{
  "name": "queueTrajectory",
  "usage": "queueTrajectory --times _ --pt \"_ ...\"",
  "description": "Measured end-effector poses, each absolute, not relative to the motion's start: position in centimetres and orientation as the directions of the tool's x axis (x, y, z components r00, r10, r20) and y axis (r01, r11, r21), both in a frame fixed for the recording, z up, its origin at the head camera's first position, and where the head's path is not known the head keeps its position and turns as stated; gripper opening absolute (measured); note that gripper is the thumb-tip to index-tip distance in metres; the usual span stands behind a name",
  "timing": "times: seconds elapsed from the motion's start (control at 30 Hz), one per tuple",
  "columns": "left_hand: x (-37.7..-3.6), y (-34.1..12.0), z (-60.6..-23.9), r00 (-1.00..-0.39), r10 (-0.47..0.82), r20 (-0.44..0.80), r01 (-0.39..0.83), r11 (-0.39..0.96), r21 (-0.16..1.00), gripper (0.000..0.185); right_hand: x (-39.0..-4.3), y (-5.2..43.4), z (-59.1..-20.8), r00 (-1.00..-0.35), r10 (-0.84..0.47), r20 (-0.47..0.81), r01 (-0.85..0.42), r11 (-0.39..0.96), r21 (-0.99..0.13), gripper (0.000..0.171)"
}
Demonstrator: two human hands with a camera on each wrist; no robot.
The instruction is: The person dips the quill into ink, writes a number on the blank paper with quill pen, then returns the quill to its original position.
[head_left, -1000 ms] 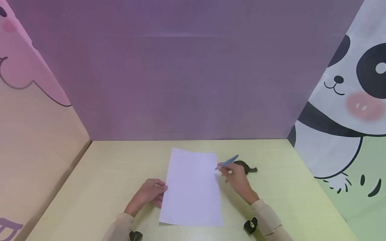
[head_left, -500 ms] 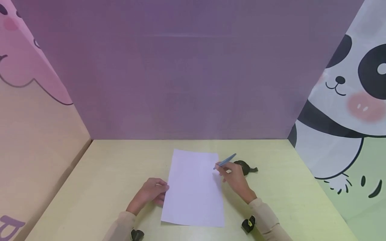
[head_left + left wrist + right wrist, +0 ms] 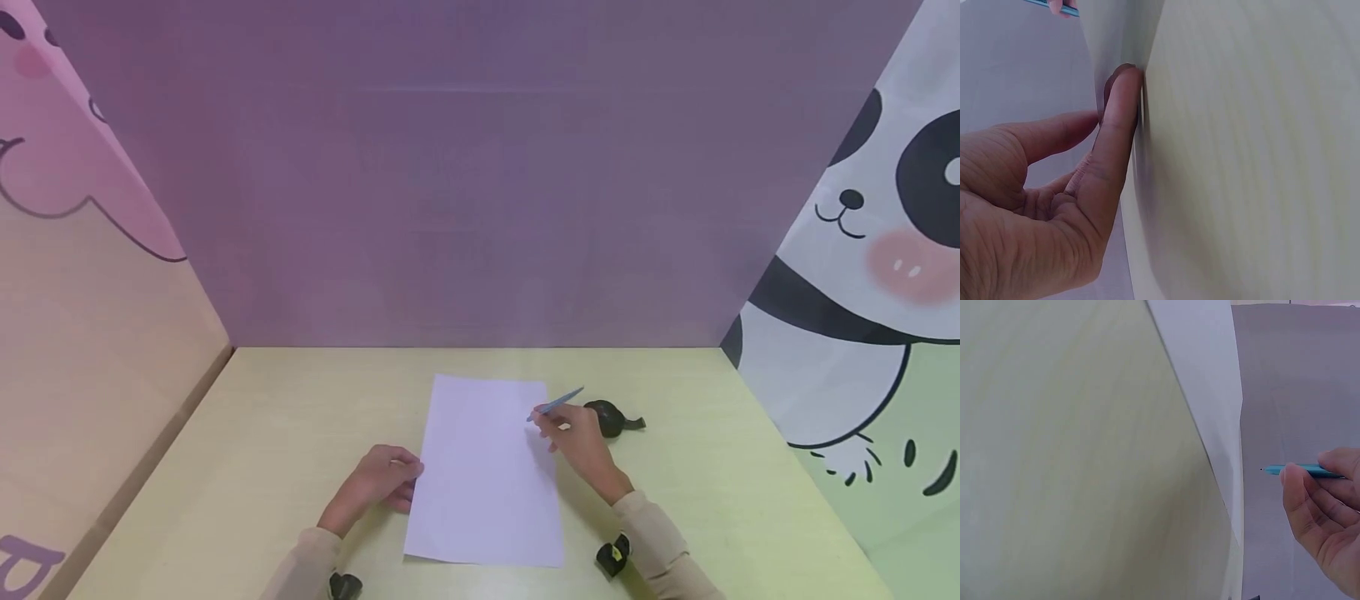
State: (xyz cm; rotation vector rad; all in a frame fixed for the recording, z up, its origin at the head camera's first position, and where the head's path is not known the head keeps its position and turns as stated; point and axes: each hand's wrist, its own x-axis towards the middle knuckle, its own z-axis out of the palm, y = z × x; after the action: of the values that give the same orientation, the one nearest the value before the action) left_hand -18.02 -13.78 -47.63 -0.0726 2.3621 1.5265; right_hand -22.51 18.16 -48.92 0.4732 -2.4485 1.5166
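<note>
A blank white sheet of paper [image 3: 486,471] lies on the pale yellow-green table [image 3: 255,433] in the head view. My left hand [image 3: 386,483] rests at the sheet's left edge, and a fingertip [image 3: 1124,81] presses that edge of the paper [image 3: 1119,37] in the left wrist view. My right hand [image 3: 573,433] holds a blue pen [image 3: 558,403] at the sheet's upper right edge, tip pointing left over the paper. The right wrist view shows the pen [image 3: 1294,469] pinched in the fingers [image 3: 1300,494] beside the paper [image 3: 1207,394].
A small dark object [image 3: 611,417] lies on the table just right of my right hand. A purple back wall [image 3: 480,183], a pink side panel [image 3: 82,275] and a panda-print panel [image 3: 862,275] enclose the table.
My right hand and the pen have edged slightly left, toward the sheet's right edge, and the pen sits a little lower. My left hand has stayed at the left edge.
</note>
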Motion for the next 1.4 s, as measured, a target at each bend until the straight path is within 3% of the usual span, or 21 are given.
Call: queueTrajectory --times 0.57,1.07,1.4 --pt "-17.9 -13.0 -47.9 -0.938 0.18 -0.296 -0.203 0.408 0.89 0.025 -22.9 17.2 -49.1 -0.959 -0.122 0.256 -0.284 0.388 -0.877 0.014" --pt "-17.7 -12.8 -48.1 -0.935 0.233 -0.269 -0.177 0.353 0.919 0.025 -23.9 16.7 -48.9 -0.958 -0.112 0.265 -0.288 0.371 -0.883 0.013" --pt "-17.7 -12.7 -48.0 -0.931 0.203 -0.304 -0.211 0.379 0.901 0.023 -24.3 15.5 -48.4 -0.961 -0.158 0.228 -0.272 0.391 -0.879 0.015"
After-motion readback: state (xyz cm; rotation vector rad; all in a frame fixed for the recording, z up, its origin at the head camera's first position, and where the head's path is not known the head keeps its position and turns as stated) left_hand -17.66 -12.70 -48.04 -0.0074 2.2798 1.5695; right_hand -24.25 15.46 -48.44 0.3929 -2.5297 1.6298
